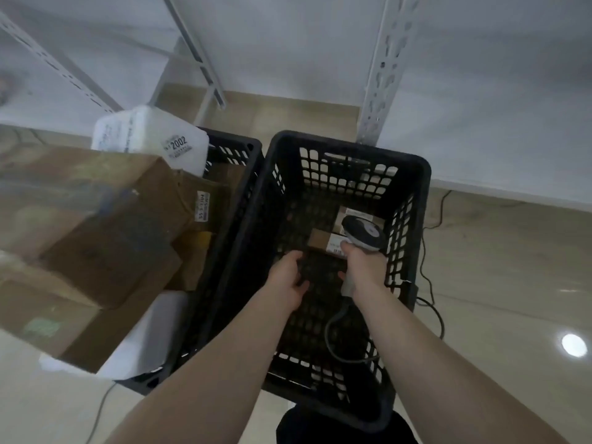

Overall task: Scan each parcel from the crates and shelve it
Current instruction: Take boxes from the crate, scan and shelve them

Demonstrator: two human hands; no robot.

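1. The right hand [363, 261] gripped the handle of a grey barcode scanner [363, 233], fingers wrapped round it, with the scanner head pointing at the far end of the right crate [416, 174].
2. The left hand [286, 278] reached down into the same crate with its fingers loosely spread and grasping nothing, just short of the small parcels.
3. Two small brown parcels lay on the crate floor at its far right: the nearer small parcel [322, 240] showed a white label beside the scanner, and the farther small parcel [358, 214] sat partly hidden behind the scanner head.
4. The scanner's grey cable [333, 325] curled down inside the crate near the right forearm.
5. The left crate [238, 149] stood touching the right one and was piled with large cardboard boxes [105, 219] and a white parcel [150, 136] marked 2002.
6. Both crates sat on the floor [512, 267] before a white metal shelf rack [384, 68].
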